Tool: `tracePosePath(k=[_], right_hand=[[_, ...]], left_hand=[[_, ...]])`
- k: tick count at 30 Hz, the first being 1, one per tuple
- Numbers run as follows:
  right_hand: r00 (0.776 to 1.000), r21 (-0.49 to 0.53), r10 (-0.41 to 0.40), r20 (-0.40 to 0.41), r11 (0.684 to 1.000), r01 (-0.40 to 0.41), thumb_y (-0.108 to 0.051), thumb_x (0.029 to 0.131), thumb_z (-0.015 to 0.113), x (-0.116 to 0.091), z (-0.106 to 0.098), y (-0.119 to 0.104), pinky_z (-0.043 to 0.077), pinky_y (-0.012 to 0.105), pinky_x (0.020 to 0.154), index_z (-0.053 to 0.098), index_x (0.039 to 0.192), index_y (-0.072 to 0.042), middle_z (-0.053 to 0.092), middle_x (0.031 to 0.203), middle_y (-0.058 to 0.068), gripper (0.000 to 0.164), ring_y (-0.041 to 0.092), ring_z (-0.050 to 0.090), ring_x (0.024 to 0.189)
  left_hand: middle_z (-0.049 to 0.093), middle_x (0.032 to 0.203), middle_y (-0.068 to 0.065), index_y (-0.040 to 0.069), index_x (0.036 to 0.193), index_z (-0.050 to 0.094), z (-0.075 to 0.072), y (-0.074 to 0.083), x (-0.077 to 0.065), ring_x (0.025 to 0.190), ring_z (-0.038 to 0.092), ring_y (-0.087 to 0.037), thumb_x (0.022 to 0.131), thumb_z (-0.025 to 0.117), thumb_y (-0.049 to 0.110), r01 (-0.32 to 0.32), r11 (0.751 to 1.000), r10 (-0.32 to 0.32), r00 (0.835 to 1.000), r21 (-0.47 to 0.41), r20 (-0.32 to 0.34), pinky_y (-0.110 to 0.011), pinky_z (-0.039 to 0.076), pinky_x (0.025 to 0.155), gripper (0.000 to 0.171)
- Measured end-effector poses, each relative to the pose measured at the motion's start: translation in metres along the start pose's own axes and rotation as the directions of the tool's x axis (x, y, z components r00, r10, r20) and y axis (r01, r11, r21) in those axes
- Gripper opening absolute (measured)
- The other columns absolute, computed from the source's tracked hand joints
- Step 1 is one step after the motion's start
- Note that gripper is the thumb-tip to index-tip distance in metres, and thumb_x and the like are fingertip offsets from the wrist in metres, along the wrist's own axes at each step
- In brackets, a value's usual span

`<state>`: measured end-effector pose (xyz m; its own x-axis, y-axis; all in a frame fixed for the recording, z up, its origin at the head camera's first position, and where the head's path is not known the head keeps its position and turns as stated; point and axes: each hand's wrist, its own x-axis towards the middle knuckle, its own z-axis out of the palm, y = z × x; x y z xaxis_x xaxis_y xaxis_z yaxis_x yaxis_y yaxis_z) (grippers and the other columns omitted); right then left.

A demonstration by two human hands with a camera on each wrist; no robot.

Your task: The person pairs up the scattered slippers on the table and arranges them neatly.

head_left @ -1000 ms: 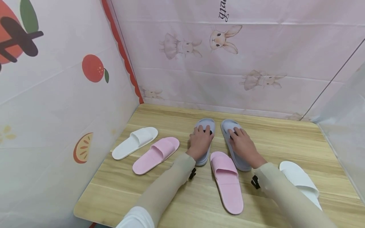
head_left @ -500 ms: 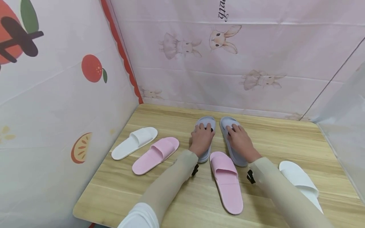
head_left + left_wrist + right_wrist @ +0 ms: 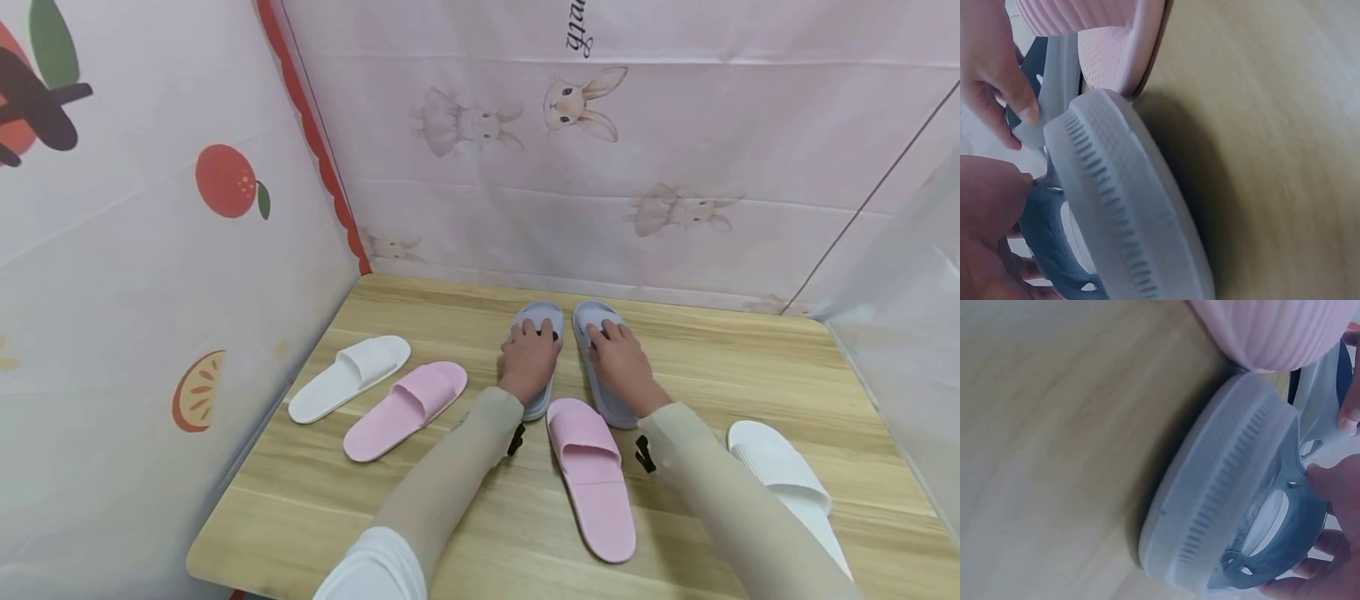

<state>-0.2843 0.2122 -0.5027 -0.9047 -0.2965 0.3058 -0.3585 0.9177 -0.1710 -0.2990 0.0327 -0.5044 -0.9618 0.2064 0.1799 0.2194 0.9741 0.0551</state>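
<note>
Two grey-blue slide slippers lie side by side near the back of the table, toes toward the wall. My left hand (image 3: pixel 529 362) grips the strap of the left grey slipper (image 3: pixel 1110 181) from above, thumb on one side and fingers on the other. On the right grey slipper (image 3: pixel 1216 487), my right hand (image 3: pixel 622 371) holds the strap the same way. Both wrist views show the heel ends close over the wood. A pink slipper (image 3: pixel 600 500) lies just in front of the grey pair, its toe between their heels.
To the left, a white slipper (image 3: pixel 333 387) and another pink slipper (image 3: pixel 405 410) lie slanted on the wooden table (image 3: pixel 300 517). One more white slipper (image 3: pixel 776 462) is at the right, partly behind my right sleeve. Printed cloth walls (image 3: pixel 480 208) stand along the back and sides.
Both hands have slid the grey slippers farther back toward the wall. The right one has also shifted left, so the pair's heels are closer together. The other slippers stay put.
</note>
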Motion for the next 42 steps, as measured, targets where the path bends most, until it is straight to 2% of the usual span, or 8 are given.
tracePosePath(k=[7, 18, 26, 30, 35, 42], right_hand=[[0.999, -0.001, 0.048, 0.022, 0.999, -0.048, -0.018, 0.098, 0.065, 0.007, -0.001, -0.006, 0.048, 0.061, 0.095, 0.056, 0.140, 0.000, 0.055, 0.134, 0.027, 0.047, 0.047, 0.052, 0.121], [0.997, -0.030, 0.073, -0.028, 0.997, -0.073, -0.015, 0.097, 0.067, 0.015, 0.002, -0.010, 0.053, 0.061, 0.081, 0.058, 0.136, 0.000, 0.057, 0.128, 0.027, 0.043, 0.047, 0.055, 0.112], [0.995, -0.054, 0.094, -0.044, 0.994, -0.096, -0.015, 0.096, 0.067, 0.024, 0.005, -0.016, 0.053, 0.060, 0.080, 0.060, 0.133, -0.001, 0.059, 0.124, 0.026, 0.040, 0.047, 0.057, 0.108], [0.992, -0.059, 0.124, -0.014, 0.991, -0.124, -0.016, 0.099, 0.064, 0.028, 0.006, -0.020, 0.053, 0.060, 0.082, 0.058, 0.135, -0.001, 0.057, 0.123, 0.026, 0.040, 0.046, 0.055, 0.108], [0.989, -0.058, 0.149, 0.012, 0.987, -0.148, -0.018, 0.101, 0.060, 0.031, 0.008, -0.023, 0.053, 0.062, 0.083, 0.056, 0.137, -0.001, 0.056, 0.124, 0.026, 0.039, 0.045, 0.053, 0.110], [0.989, -0.058, 0.148, 0.002, 0.987, -0.147, -0.012, 0.101, 0.057, 0.034, 0.004, -0.027, 0.054, 0.062, 0.078, 0.059, 0.128, 0.003, 0.058, 0.119, 0.029, 0.031, 0.049, 0.055, 0.104]], left_hand=[[0.058, 0.120, -0.016, 0.014, 0.137, 0.048, 0.001, 0.003, 0.003, 0.108, 0.059, -0.034, 0.107, 0.037, 0.049, 0.011, 1.000, -0.011, 1.000, 0.015, -0.004, -0.050, 0.057, 0.074, 0.047], [0.060, 0.123, -0.018, 0.013, 0.136, 0.051, -0.001, 0.013, 0.012, 0.113, 0.061, -0.039, 0.107, 0.040, 0.048, 0.036, 0.998, -0.035, 0.999, 0.044, -0.023, -0.052, 0.058, 0.077, 0.046], [0.054, 0.136, -0.022, 0.014, 0.143, 0.046, -0.001, 0.016, 0.020, 0.127, 0.054, -0.045, 0.108, 0.038, 0.047, 0.074, 0.997, -0.074, 0.997, 0.019, 0.034, -0.056, 0.056, 0.083, 0.049], [0.053, 0.138, -0.021, 0.014, 0.144, 0.044, 0.000, 0.014, 0.023, 0.128, 0.053, -0.044, 0.108, 0.035, 0.048, 0.079, 0.997, -0.080, 0.996, 0.025, 0.050, -0.056, 0.056, 0.085, 0.050], [0.053, 0.136, -0.021, 0.014, 0.143, 0.044, 0.001, 0.014, 0.026, 0.127, 0.053, -0.043, 0.108, 0.037, 0.047, 0.076, 0.997, -0.077, 0.996, 0.029, 0.037, -0.056, 0.056, 0.086, 0.049], [0.052, 0.137, -0.022, 0.014, 0.144, 0.044, -0.001, 0.017, 0.031, 0.128, 0.052, -0.043, 0.108, 0.040, 0.046, 0.085, 0.996, -0.084, 0.995, -0.001, 0.053, -0.058, 0.055, 0.087, 0.049]])
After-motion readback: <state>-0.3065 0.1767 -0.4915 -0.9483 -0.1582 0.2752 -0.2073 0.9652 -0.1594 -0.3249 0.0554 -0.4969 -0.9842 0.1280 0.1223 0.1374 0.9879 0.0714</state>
